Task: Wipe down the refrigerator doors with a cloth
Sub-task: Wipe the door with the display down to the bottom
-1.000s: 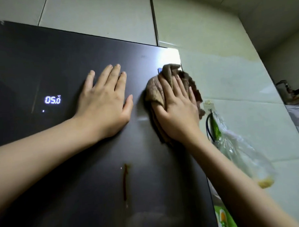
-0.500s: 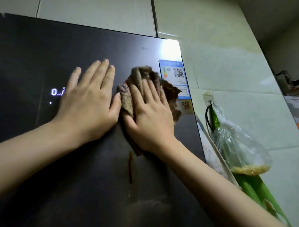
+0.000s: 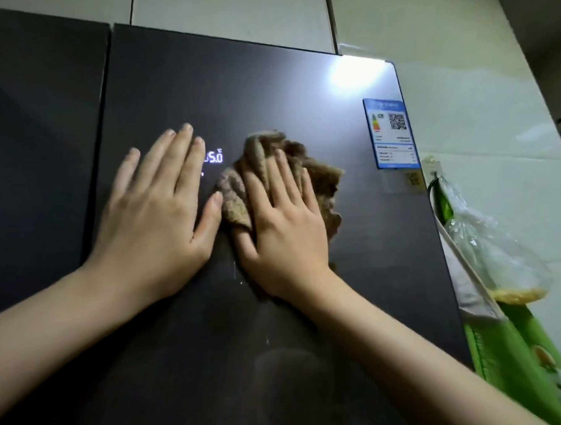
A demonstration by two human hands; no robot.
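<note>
Currently the right hand presses, fingers straight, a crumpled brown terry cloth against the dark glossy refrigerator door, the left hand flat alongside, thumb apparently touching the cloth.

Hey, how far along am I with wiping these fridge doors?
Done: the right door above your hands looks smear-free. In hand: right hand presses the cloth mid-door, left hand flat beside it. Left: pale specks below the cloth, plus the left door.

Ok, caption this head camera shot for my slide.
Right hand presses a brown cloth against the dark refrigerator door, left hand flat beside it.
</note>
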